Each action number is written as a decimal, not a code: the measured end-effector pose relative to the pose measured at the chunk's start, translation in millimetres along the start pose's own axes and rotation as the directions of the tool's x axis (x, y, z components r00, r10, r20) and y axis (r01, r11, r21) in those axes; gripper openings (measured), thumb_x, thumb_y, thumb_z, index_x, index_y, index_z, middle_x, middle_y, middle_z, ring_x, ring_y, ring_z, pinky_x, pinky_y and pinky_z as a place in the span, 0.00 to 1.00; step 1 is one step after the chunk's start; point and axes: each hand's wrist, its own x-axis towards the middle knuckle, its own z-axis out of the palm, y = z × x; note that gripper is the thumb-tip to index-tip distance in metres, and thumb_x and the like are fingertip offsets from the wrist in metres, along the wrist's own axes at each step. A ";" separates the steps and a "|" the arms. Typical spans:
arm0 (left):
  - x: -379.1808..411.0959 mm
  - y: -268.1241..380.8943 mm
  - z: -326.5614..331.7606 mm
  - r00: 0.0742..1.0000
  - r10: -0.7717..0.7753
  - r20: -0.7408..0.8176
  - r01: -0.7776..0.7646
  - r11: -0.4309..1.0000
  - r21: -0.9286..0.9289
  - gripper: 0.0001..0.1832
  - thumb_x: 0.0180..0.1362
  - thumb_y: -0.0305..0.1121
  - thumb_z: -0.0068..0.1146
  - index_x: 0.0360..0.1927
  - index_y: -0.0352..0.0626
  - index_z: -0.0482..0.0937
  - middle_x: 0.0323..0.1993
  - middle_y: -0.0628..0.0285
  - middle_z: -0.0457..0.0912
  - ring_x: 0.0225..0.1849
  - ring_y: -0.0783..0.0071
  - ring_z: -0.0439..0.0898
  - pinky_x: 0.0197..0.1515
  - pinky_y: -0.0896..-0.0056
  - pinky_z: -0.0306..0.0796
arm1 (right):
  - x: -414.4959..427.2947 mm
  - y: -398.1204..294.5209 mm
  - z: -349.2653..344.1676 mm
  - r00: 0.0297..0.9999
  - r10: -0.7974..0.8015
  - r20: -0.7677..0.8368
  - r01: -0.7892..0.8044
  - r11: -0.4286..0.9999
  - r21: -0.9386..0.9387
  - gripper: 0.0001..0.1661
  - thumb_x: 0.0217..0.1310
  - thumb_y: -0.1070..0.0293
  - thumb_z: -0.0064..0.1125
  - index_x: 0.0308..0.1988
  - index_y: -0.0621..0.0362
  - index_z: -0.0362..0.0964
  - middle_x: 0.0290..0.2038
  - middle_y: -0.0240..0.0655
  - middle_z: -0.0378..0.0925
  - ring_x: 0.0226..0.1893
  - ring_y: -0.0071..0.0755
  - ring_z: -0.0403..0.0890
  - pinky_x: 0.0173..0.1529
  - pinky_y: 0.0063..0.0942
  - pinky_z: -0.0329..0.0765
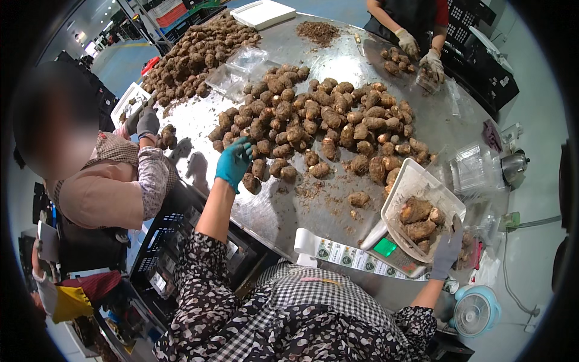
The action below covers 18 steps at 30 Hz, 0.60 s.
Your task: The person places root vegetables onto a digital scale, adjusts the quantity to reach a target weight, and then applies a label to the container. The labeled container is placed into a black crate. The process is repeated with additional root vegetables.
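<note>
My left hand (233, 164), in a teal glove, reaches to the near left edge of a heap of small brown taro corms (312, 113). Its fingers are apart and come close to a few corms, with none seen in its grasp. My right hand (448, 251), in a grey glove, is at the right side of a white plastic tray (392, 199). Whether it grips the rim or something else is hidden. Several taro corms (417, 221) lie in the tray, which sits on a digital scale (398, 258) with a lit green display.
A strip of printed labels (353, 257) runs along the near table edge. Clear plastic boxes (475, 167) are stacked at right, near a blue fan (472, 312). Co-workers' gloved hands (148, 121) handle corms at left and far right. A bigger taro pile (199, 59) lies behind.
</note>
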 end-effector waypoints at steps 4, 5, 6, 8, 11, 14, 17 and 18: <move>-19.7 -33.2 -35.8 0.996 0.041 -0.082 0.000 0.892 0.452 0.15 0.56 0.22 0.51 0.48 0.35 0.74 0.33 0.57 0.79 0.30 0.71 0.78 0.34 0.72 0.72 | 2.0 -4.6 1.2 0.999 0.040 0.009 -0.040 0.999 -0.017 0.27 0.58 0.81 0.40 0.59 0.66 0.62 0.58 0.42 0.68 0.60 0.36 0.66 0.65 0.30 0.59; -25.4 -45.4 -37.1 0.995 0.066 -0.076 -0.008 0.803 0.596 0.14 0.55 0.23 0.52 0.46 0.37 0.75 0.33 0.60 0.80 0.30 0.71 0.78 0.34 0.71 0.72 | 3.7 -6.3 2.5 0.999 0.051 0.005 -0.051 0.998 -0.026 0.27 0.58 0.80 0.40 0.58 0.66 0.62 0.58 0.42 0.68 0.59 0.36 0.67 0.65 0.29 0.59; -18.1 -67.2 -53.1 0.980 0.193 0.056 -0.181 0.729 0.660 0.14 0.55 0.24 0.54 0.46 0.40 0.76 0.34 0.60 0.79 0.31 0.71 0.77 0.34 0.71 0.72 | 5.6 -8.0 4.2 0.998 0.061 0.006 -0.061 0.997 -0.039 0.26 0.59 0.80 0.39 0.58 0.66 0.63 0.57 0.43 0.69 0.59 0.36 0.68 0.63 0.30 0.61; -17.5 -93.5 -48.5 0.894 0.334 0.297 -0.404 0.319 0.857 0.18 0.50 0.24 0.59 0.47 0.46 0.76 0.41 0.59 0.78 0.39 0.68 0.77 0.40 0.69 0.73 | 7.5 -7.2 4.8 0.996 0.087 -0.007 -0.088 0.993 -0.079 0.24 0.60 0.78 0.39 0.57 0.66 0.65 0.56 0.44 0.71 0.57 0.37 0.70 0.61 0.30 0.64; -33.5 -93.5 10.5 0.680 0.285 0.676 -0.521 -0.461 0.719 0.29 0.41 0.27 0.63 0.52 0.50 0.74 0.49 0.55 0.74 0.54 0.50 0.68 0.58 0.51 0.60 | 7.8 1.0 2.6 0.993 0.114 -0.035 -0.114 0.993 -0.017 0.23 0.60 0.78 0.40 0.56 0.66 0.66 0.54 0.43 0.73 0.56 0.37 0.71 0.59 0.29 0.65; -8.4 -113.9 4.6 0.718 0.085 0.690 -0.536 -0.565 0.627 0.29 0.41 0.33 0.65 0.52 0.49 0.73 0.46 0.56 0.74 0.52 0.49 0.67 0.55 0.48 0.58 | 10.3 -5.5 4.7 0.987 0.162 -0.015 -0.163 0.984 -0.069 0.23 0.60 0.78 0.41 0.55 0.66 0.67 0.54 0.42 0.73 0.55 0.36 0.72 0.59 0.29 0.65; -12.8 -129.0 29.4 0.792 -0.029 0.609 -0.536 -0.510 0.673 0.28 0.42 0.40 0.67 0.49 0.46 0.74 0.39 0.54 0.77 0.43 0.52 0.73 0.45 0.54 0.65 | 8.1 -9.7 3.8 0.984 0.177 -0.004 -0.176 0.981 -0.076 0.23 0.60 0.77 0.41 0.55 0.66 0.67 0.53 0.43 0.73 0.54 0.36 0.72 0.59 0.28 0.65; -19.6 -137.8 38.4 0.797 -0.010 0.604 -0.541 -0.457 0.706 0.27 0.43 0.40 0.67 0.49 0.45 0.74 0.38 0.54 0.78 0.42 0.51 0.74 0.44 0.54 0.66 | 7.2 -10.8 2.5 0.985 0.174 -0.004 -0.174 0.979 -0.109 0.23 0.60 0.77 0.41 0.55 0.66 0.66 0.53 0.43 0.73 0.54 0.36 0.72 0.59 0.28 0.65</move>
